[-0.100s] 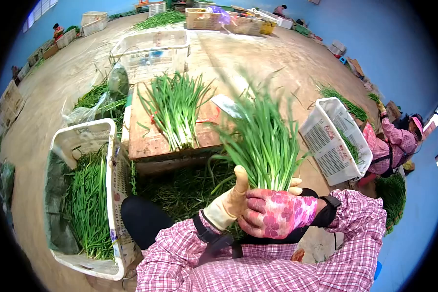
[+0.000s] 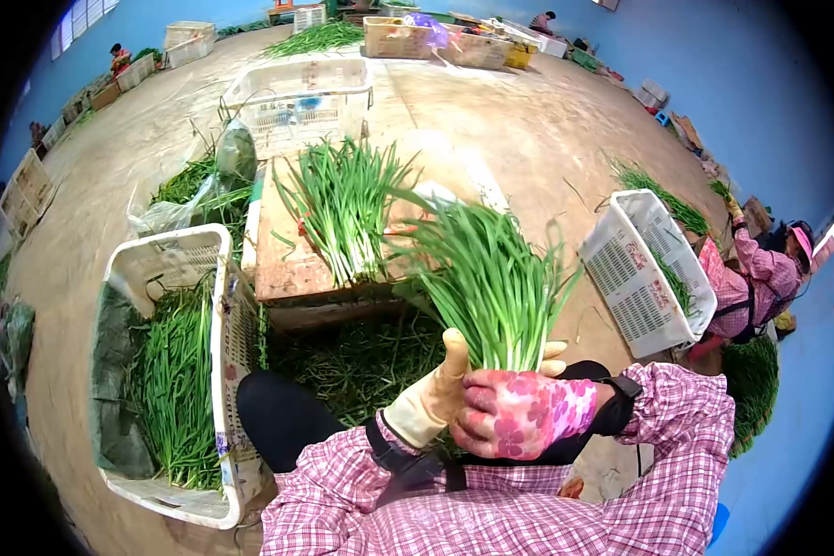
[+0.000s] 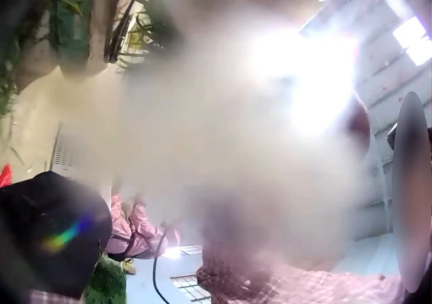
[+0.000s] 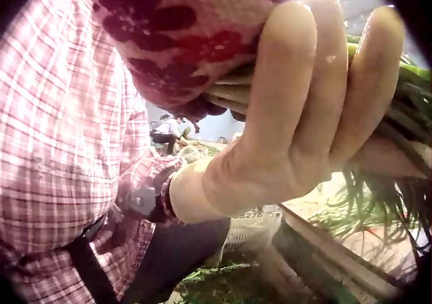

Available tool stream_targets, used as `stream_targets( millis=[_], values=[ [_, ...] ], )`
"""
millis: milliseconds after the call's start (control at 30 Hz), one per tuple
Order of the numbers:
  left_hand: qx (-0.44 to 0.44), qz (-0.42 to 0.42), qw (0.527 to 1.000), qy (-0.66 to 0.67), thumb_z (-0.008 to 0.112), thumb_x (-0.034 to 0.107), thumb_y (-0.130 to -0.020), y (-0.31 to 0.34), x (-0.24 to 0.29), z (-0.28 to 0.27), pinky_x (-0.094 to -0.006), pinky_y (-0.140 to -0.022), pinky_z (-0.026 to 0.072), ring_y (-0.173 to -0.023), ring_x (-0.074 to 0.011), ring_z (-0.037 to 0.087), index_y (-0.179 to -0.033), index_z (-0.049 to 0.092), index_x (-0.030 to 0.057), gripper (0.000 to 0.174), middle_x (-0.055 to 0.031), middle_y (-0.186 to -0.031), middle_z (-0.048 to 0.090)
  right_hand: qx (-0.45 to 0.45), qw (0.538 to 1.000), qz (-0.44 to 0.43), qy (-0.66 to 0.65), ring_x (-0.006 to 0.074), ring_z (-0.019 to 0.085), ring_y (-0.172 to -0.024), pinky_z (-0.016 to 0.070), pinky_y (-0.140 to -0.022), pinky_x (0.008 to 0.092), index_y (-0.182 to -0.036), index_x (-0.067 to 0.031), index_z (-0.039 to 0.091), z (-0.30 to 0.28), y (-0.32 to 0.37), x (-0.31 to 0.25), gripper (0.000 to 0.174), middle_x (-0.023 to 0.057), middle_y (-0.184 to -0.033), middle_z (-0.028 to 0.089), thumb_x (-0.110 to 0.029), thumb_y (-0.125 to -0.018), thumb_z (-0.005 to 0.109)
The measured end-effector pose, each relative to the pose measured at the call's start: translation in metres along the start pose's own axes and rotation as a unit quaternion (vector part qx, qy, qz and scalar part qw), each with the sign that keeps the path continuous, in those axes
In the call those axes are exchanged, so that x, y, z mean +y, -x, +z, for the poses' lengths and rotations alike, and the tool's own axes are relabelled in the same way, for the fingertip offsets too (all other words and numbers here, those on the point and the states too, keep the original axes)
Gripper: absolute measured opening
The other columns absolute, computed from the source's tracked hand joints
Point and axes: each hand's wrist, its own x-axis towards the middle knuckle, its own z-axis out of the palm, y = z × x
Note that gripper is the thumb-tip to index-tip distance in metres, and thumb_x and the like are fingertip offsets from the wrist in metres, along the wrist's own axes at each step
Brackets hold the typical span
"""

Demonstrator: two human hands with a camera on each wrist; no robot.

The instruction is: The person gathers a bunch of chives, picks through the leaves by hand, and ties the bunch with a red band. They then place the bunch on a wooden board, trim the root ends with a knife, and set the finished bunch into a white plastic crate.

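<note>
A bunch of garlic chives [image 2: 500, 296] stands upright before the person, leaves fanned out above and pale stems below. The right hand [image 2: 521, 414], in a pink flowered glove, grips the stems from the front. Behind the bunch, the left hand [image 2: 426, 400] in a cream glove presses flat against it, thumb pointing up. Its long, nearly straight fingers [image 4: 317, 101] lie along the stems in the right wrist view. The left wrist view is mostly a pale blur. Another chive bunch [image 2: 343, 218] lies on the wooden board [image 2: 283, 269] ahead.
At the left stands a white crate [image 2: 222, 343] holding loose chives; a second crate [image 2: 621, 278] is at the right. Beside it a person in pink [image 2: 760, 269] sits. Plant scraps [image 2: 361, 361] cover the floor under the board. An upright white crate [image 2: 296, 120] stands beyond it.
The chive leaves, blurred and higher a moment ago, have dropped and sharpened, and their tops lean a little left. Both hands keep their places on the bunch, shifted slightly.
</note>
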Motion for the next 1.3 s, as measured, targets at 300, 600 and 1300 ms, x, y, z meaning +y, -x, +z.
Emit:
stream_targets(
  millis=[300, 600, 1300],
  values=[
    [0.106, 0.012, 0.993, -0.044, 0.068, 0.046, -0.092, 0.018, 0.02, 0.006, -0.0416, -0.103, 0.0502, -0.122, -0.0249, 0.059, -0.148, 0.04, 0.0014, 0.077, -0.0169, -0.135, 0.058, 0.293, 0.956, -0.025, 0.018, 0.0249, 0.06, -0.093, 0.0476, -0.089, 0.0403, -0.113, -0.0053, 0.06, 0.047, -0.012, 0.0, 0.032, 0.0101, -0.1, 0.06, -0.022, -0.087, 0.053],
    [0.272, 0.053, 0.939, -0.203, 0.074, 0.022, -0.086, 0.014, 0.025, -0.053, -0.0346, -0.089, 0.0551, -0.099, -0.0204, 0.067, -0.126, 0.06, 0.0024, 0.047, -0.0084, -0.106, 0.069, 0.264, 0.952, 0.031, -0.149, 0.0302, 0.056, -0.121, 0.0406, -0.11, 0.0462, -0.121, -0.0099, 0.062, 0.062, -0.013, 0.004, 0.037, 0.0108, -0.119, 0.064, -0.021, -0.085, 0.064],
    [0.3, 0.145, 0.884, -0.328, 0.077, 0.013, -0.081, 0.006, 0.019, -0.107, -0.0339, -0.093, 0.051, -0.107, -0.0182, 0.063, -0.131, 0.057, 0.0012, 0.055, -0.0074, -0.112, 0.069, 0.264, 0.612, 0.559, -0.493, 0.0339, 0.061, -0.12, 0.0517, -0.094, 0.041, -0.143, 0.008, 0.041, 0.174, 0.017, 0.04, 0.091, 0.0266, -0.126, 0.062, -0.056, -0.085, 0.072]
  ],
)
